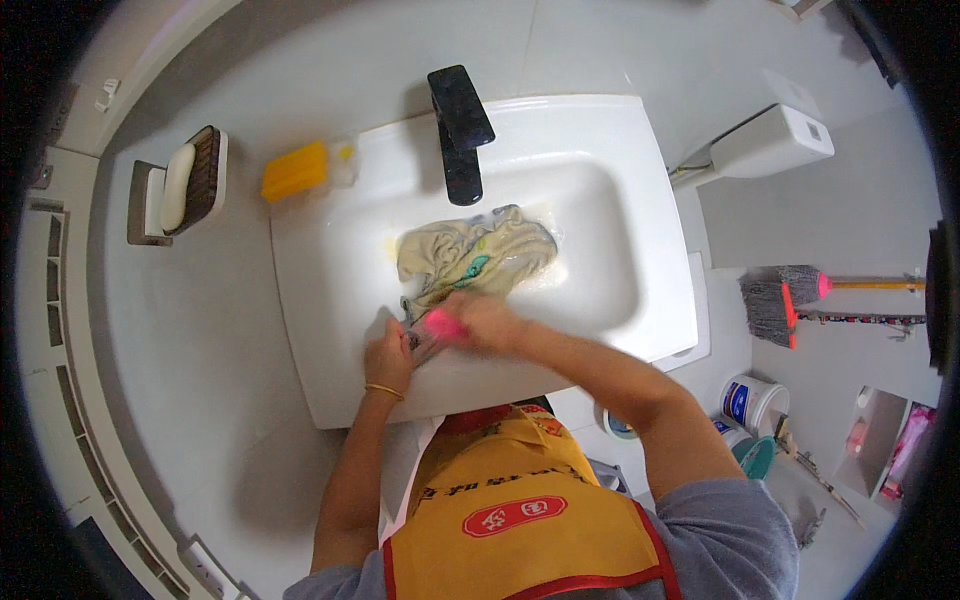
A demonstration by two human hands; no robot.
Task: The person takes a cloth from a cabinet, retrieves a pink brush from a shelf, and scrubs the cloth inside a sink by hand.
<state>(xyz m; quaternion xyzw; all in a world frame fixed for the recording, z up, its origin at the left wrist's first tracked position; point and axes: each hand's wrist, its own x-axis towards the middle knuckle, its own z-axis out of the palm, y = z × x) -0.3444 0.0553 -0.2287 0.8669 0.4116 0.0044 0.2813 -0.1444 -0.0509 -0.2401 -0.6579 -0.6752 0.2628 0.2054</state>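
Note:
A wet beige garment or cloth (pixel 517 251) with a green printed patch lies bunched in the white ceramic washbasin (pixel 667 300), below the black faucet (pixel 463 142). My left hand (pixel 388 356) grips a gathered end of the cloth at the basin's front rim. In my right hand (pixel 484 322) is a pink object (pixel 447 327), possibly a brush; motion blur hides its shape. It is against or just above the stretched part of the cloth near my left fingers. Yellowish suds show around the cloth.
A yellow sponge or block (pixel 296 171) and a small clear container (pixel 343 161) are at the basin's back left corner. A soap bar (pixel 178 187) rests in a wall dish. Mops (pixel 772 307), buckets (pixel 754 405) and a toilet tank (pixel 772 142) stand to the right.

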